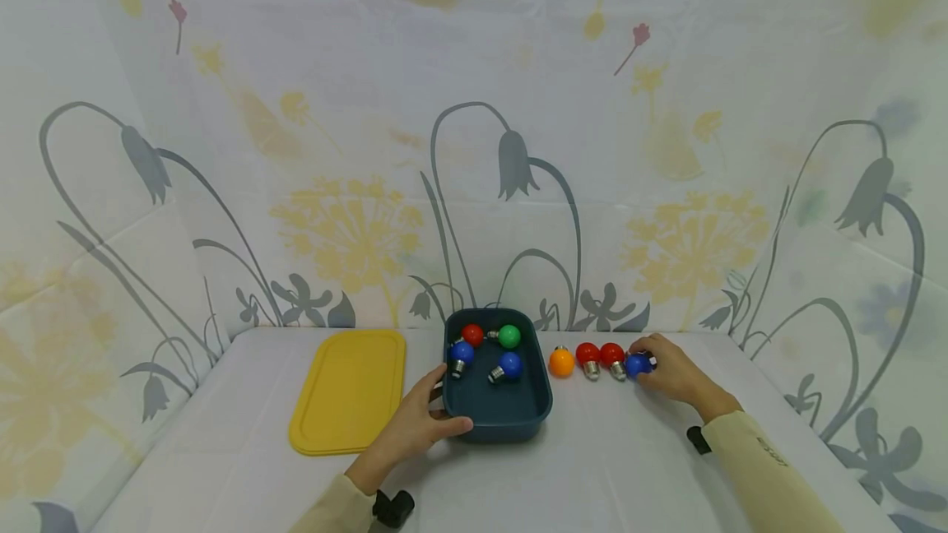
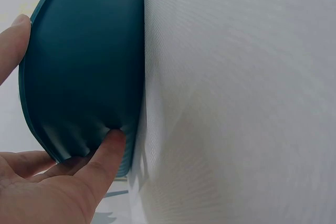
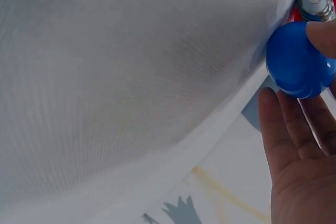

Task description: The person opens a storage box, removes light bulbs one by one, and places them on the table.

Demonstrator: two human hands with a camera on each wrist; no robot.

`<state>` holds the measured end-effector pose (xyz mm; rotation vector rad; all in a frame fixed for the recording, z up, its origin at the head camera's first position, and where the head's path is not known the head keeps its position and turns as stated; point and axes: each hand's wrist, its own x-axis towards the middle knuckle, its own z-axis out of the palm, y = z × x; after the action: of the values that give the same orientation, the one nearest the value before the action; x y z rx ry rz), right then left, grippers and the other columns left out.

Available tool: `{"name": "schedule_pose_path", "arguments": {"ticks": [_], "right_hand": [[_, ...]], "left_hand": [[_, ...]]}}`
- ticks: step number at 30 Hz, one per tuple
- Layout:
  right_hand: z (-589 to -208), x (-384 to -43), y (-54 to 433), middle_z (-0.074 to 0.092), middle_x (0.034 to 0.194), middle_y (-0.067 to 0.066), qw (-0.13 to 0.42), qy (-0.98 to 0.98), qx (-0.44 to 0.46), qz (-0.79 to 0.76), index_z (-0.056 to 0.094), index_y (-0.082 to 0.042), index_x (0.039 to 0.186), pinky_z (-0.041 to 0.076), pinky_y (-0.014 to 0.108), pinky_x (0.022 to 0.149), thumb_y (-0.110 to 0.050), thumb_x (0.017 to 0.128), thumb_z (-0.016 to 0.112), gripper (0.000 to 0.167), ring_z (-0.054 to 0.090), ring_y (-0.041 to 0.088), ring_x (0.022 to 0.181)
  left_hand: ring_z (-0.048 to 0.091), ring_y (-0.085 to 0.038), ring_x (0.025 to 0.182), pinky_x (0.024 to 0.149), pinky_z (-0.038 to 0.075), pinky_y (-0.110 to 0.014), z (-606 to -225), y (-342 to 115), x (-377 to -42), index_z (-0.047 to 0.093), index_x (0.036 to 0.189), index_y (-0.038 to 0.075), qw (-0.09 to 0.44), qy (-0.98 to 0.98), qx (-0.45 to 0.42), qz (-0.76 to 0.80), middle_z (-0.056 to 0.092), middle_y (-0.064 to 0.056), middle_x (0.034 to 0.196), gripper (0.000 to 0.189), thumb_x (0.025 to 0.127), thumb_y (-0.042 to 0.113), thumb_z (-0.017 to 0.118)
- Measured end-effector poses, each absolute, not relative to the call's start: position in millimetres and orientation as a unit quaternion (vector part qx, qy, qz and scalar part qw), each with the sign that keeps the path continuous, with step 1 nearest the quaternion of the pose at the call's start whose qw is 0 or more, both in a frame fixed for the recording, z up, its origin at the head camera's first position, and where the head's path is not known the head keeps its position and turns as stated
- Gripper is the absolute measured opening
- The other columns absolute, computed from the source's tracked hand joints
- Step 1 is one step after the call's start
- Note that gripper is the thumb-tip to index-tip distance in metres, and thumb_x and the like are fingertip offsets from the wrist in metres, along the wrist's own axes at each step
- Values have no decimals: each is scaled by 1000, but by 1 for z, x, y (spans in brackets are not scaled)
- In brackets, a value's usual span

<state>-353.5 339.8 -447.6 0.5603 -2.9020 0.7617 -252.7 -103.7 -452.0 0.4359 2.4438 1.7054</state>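
On a white tabletop point(image 1: 592, 467) before a flower-printed backdrop point(image 1: 474, 56), the left hand point(image 1: 411, 424) grips a dark teal box point(image 1: 505, 433); the right hand point(image 1: 674, 370) pinches a blue bulb point(image 3: 295, 62).

Beige sleeves point(image 1: 766, 479) (one lettered), black wrist cameras point(image 1: 400, 508)

Bulbs point(image 1: 588, 354) between tub point(image 1: 504, 411) and right grip point(image 1: 672, 368)

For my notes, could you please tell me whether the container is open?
Open: the container has nothing covering it, and four bulbs show inside.
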Motion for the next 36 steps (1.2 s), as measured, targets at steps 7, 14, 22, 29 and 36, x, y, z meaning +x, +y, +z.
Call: {"name": "schedule_pose_path", "arguments": {"ticks": [7,14,22,29,36], "right_hand": [[-446,-352,339,56,108,16,45,-949,187,250,60,4,113,49,53,88,-5,75,74,41,56,35,98],[-443,-352,337,55,115,21,53,-953,183,237,58,4,117,45,58,91,-11,77,75,46,52,42,106],[-427,-353,323,53,122,21,82,-954,198,209,60,1,118,40,61,96,-20,80,76,46,49,43,114],[-412,-348,302,54,122,19,103,-946,219,217,60,0,119,40,59,97,-17,82,75,44,50,40,113],[-404,-345,270,53,125,17,107,-939,239,225,60,-4,121,44,56,96,-20,83,75,43,50,37,112]], "left_hand": [[48,-43,123,93,50,-44,-452,-104,-252,17,151,0,66,809,147,565,23,-27,151,98,80,27,79],[46,-44,124,94,49,-45,-451,-105,-251,17,151,-1,65,808,151,565,23,-27,151,97,81,27,78],[45,-43,126,94,49,-45,-452,-104,-253,17,151,1,64,809,149,566,23,-26,152,98,80,28,79],[48,-42,123,93,50,-44,-454,-102,-254,17,151,1,68,808,150,565,22,-25,152,98,80,30,79],[48,-43,122,92,51,-44,-454,-104,-253,17,151,0,67,807,145,569,22,-28,151,99,80,29,79]]}}
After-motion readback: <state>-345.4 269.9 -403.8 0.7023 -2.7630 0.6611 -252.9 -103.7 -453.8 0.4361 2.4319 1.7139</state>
